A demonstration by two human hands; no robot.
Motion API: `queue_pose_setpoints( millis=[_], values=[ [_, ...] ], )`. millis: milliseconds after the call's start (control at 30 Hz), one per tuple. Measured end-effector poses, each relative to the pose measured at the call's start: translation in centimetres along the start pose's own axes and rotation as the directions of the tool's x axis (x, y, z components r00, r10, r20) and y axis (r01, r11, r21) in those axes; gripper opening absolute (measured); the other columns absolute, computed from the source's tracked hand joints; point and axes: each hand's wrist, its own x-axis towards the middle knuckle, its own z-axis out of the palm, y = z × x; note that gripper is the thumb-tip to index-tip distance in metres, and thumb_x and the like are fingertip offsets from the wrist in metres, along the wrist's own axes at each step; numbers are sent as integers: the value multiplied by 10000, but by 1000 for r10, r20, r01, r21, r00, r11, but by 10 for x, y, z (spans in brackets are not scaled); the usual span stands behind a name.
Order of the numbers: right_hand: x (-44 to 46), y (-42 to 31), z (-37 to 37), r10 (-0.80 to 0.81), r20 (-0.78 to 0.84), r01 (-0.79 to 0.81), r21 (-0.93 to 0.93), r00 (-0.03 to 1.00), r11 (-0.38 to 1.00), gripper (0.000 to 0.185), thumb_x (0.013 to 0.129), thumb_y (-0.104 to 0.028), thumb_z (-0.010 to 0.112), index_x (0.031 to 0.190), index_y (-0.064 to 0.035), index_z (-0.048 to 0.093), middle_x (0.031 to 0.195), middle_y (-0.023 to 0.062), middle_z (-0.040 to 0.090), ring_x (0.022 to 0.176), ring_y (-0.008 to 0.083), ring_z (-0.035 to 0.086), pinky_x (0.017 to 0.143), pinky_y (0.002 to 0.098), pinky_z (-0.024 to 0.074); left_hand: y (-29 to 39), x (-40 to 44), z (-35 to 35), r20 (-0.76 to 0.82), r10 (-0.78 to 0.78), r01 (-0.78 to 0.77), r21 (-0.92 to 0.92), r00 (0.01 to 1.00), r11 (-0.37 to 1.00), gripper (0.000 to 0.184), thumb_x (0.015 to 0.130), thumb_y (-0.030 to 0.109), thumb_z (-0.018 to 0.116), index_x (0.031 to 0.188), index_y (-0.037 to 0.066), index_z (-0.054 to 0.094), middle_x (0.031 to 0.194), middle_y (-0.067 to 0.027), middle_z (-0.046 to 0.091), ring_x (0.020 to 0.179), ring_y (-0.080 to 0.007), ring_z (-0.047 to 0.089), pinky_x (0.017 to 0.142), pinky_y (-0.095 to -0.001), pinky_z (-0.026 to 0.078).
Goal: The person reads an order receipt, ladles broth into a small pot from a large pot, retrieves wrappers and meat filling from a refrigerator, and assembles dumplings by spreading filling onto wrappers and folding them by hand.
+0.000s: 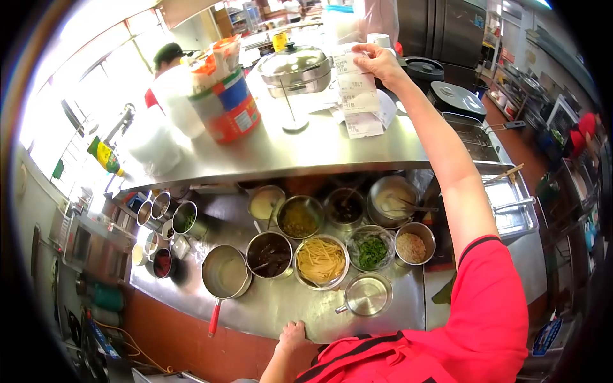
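My right hand (pixel 377 64) is raised over the upper steel shelf (pixel 281 150), its fingers pinched on the top of a strip of printed order tickets (pixel 359 96). The strip hangs down in several sections. My left hand (pixel 293 334) rests at the front edge of the lower steel counter (pixel 345 322), fingers bent and holding nothing that I can see. Nearest to it are a red-handled saucepan (pixel 227 271), a small empty-looking steel pot (pixel 368 295) and a bowl of noodles (pixel 321 260). A ticket spike (pixel 294 121) stands on the shelf, left of the tickets.
Further containers on the counter include a pot of dark sauce (pixel 269 254), chopped greens (pixel 370 252) and a pot of pale bits (pixel 411 247). A lidded steel pot (pixel 295 69) and a large tin (pixel 228 108) stand on the shelf. Another person (pixel 167 70) is beyond it.
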Motion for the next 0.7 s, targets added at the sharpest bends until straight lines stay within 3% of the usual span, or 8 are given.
queue_pose_setpoints(
  millis=[167,267,333,467,500,567,633,700],
  values=[
    [7,31,-1,-19,-19,13,-293,1000,956,277,769,-192,658,985,-23,694,766,36,672,685,81,598,663,231,491,2,1,-2,23,-15,15,7,1000,1000,734,643,348,794,1218,43,454,1199,-236,484,1164,-418,462,927,-496,449],
    [-8,7,6,30,-28,-41,-564,999,825,243,773,-219,614,920,-49,706,850,137,693,756,237,662,739,321,511,0,1,2,6,-1,1,17,1000,1000,741,635,360,798,1213,46,455,1202,-242,481,1168,-422,459,928,-495,448],
    [-18,13,12,10,81,54,-744,997,666,249,778,-241,607,917,-59,705,903,169,680,858,304,653,809,361,497,2,-1,1,19,3,-3,25,1000,1000,729,644,383,787,1200,46,459,1203,-248,478,1168,-436,455,929,-506,445],
    [-22,-7,-10,118,37,-61,-686,992,725,556,836,-429,587,1306,-151,485,1148,220,606,1100,366,561,958,387,424,-8,11,12,9,20,-20,-10,1000,1000,683,688,451,745,1143,38,446,1171,-307,489,1125,-508,466,929,-558,426],
    [-14,-8,-26,108,-51,-112,-704,993,701,583,854,-475,558,1343,-181,439,1153,221,605,1103,362,562,955,387,427,-7,11,12,17,6,-6,-18,1000,1000,636,721,430,713,1145,40,444,1175,-309,485,1127,-511,462,930,-558,424],
    [11,17,-72,-84,-164,-61,-719,983,692,495,865,-440,532,1239,-117,552,1160,202,607,1074,361,580,924,397,451,-4,12,9,28,-22,23,-34,999,999,543,788,389,651,1149,42,440,1182,-315,476,1132,-518,454,933,-559,420],
    [45,59,-125,-105,-219,-150,-880,970,451,428,871,-412,515,1148,-102,617,1091,187,635,1030,361,602,917,424,465,-16,24,21,20,-28,28,-24,999,999,545,774,397,658,1152,65,450,1176,-288,482,1127,-505,460,918,-565,430],
    [58,78,-146,40,-308,-306,-910,951,280,426,892,-401,480,1169,-101,601,1180,186,585,1100,395,553,955,508,425,-15,24,27,16,-28,28,-30,999,999,470,803,369,607,1143,79,462,1161,-276,489,1111,-500,469,901,-571,439]
  ],
)
